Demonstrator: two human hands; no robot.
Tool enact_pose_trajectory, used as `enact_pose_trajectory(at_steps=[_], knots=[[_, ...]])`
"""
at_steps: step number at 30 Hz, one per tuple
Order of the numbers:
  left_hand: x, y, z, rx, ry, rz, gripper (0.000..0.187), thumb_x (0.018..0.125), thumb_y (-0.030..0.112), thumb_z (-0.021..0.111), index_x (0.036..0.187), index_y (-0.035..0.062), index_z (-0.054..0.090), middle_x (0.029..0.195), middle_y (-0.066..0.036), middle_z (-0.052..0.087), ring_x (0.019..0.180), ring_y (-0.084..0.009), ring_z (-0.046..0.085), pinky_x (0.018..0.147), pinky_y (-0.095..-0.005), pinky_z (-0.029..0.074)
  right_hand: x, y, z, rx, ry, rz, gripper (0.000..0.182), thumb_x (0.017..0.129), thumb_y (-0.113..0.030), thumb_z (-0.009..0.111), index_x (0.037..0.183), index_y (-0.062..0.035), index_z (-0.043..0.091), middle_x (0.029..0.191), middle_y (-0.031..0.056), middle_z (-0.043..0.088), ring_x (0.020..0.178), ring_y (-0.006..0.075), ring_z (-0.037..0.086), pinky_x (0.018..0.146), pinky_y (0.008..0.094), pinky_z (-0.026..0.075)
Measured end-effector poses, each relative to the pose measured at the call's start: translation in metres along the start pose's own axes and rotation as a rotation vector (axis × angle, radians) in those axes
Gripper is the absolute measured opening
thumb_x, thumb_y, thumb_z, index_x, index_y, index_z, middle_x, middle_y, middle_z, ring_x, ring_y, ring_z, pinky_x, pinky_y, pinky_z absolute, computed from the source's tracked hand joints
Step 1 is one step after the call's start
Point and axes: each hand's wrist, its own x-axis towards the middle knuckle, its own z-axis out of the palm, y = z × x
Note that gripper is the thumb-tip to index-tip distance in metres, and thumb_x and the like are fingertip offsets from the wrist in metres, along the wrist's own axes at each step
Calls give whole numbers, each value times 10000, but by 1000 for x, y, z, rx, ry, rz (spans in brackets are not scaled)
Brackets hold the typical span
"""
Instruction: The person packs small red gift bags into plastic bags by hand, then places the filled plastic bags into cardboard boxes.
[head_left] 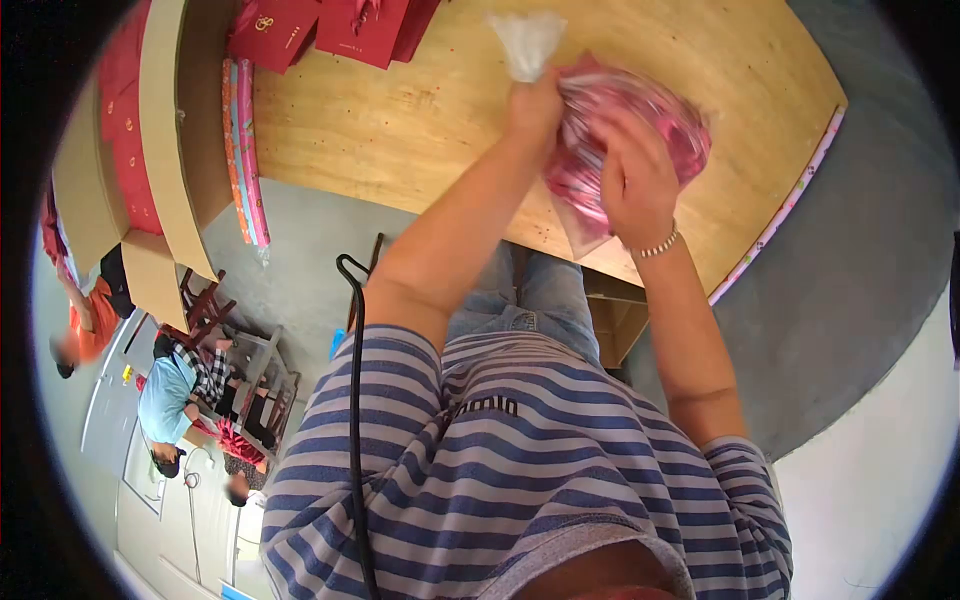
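A clear plastic bag (690, 135) full of shiny pink-red items lies on the wooden table in front of me. My left hand (537, 108) is closed around its gathered neck, and the whitish plastic end (527, 42) flares out above the fist. My right hand (640, 180), with a beaded bracelet at the wrist, rests on the bag's near side with its fingers stretched over the plastic. What exactly the pink-red contents are cannot be made out through the film.
Red paper gift bags (355, 35) lie at the table's far left. An open cardboard box (160, 120) holding red items stands beside the patterned rolls (243, 150) on the left edge. A black cable (356, 420) hangs by my left arm. Several people (165, 395) are at the lower left.
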Motion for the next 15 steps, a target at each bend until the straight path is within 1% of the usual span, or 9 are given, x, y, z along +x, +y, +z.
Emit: enact_pose_trajectory(at_steps=[1, 2, 4, 5, 7, 8, 9, 11, 15], knots=[[-18, 2, 7, 176, -6, 186, 341, 896, 288, 510, 996, 1, 664, 889, -162, 663, 821, -268, 621, 743, -398, 467, 3, -9, -15, 55, -111, -94, 308, 692, 51, 583, 991, -8, 621, 1027, 143, 619, 937, 327, 598, 823, 414, 495], [-27, -5, 16, 202, -79, 254, 327, 891, 275, 505, 1006, 11, 658, 933, -154, 659, 867, -282, 616, 778, -389, 458, 10, -23, -25, 82, -158, -144, 284, 680, 14, 605, 963, -6, 620, 954, 116, 645, 878, 312, 621, 796, 402, 515], [-54, -6, 30, 422, -256, 471, 311, 855, 275, 527, 1029, 45, 644, 1032, -134, 644, 1009, -297, 576, 877, -398, 419, 19, -42, -50, 70, -265, -190, 281, 691, -15, 600, 972, -18, 624, 1016, 122, 635, 945, 300, 615, 815, 383, 516], [-72, -1, 37, 617, -354, 622, 319, 826, 289, 555, 1041, 69, 635, 1087, -121, 631, 1105, -298, 541, 940, -415, 388, 18, -44, -61, -22, -314, -199, 337, 710, -42, 578, 1046, -27, 605, 1082, 125, 615, 1036, 292, 588, 901, 395, 476], [-89, -63, 87, -650, -493, 241, 320, 878, 304, 553, 1096, 81, 626, 1086, -76, 642, 1155, -231, 510, 1017, -423, 355, 18, -50, -93, -227, -396, -132, 438, 730, 1, 570, 1165, -48, 567, 1206, 126, 565, 1150, 291, 526, 993, 440, 380], [-98, -56, 85, -650, -512, 244, 320, 878, 304, 553, 1096, 81, 626, 1086, -76, 642, 1155, -231, 510, 1017, -423, 355, 8, -43, -104, -305, -483, -48, 543, 750, -15, 543, 1285, -83, 479, 1328, 124, 474, 1231, 279, 456, 1049, 459, 299], [-108, -41, 71, -145, -596, 636, 323, 844, 293, 554, 1078, 83, 627, 1105, -80, 633, 1197, -231, 478, 1035, -453, 318, 0, -39, -115, -317, -474, -41, 543, 750, -15, 543, 1285, -83, 479, 1328, 124, 474, 1231, 279, 456, 1049, 459, 299], [-123, -20, 51, 940, -637, 1338, 332, 775, 269, 556, 1042, 87, 628, 1143, -86, 614, 1280, -233, 413, 1069, -511, 244, -20, -34, -131, -530, -682, 62, 590, 766, -27, 519, 1343, -105, 419, 1393, 116, 409, 1263, 273, 421, 1043, 486, 297], [-107, -23, 63, 1097, -511, 1399, 319, 785, 238, 554, 1047, 78, 642, 1132, -54, 625, 1273, -237, 437, 1081, -508, 240, -63, -19, -130, -620, -596, 123, 550, 783, -79, 535, 1324, -99, 437, 1411, 128, 375, 1299, 263, 377, 1015, 531, 317]])
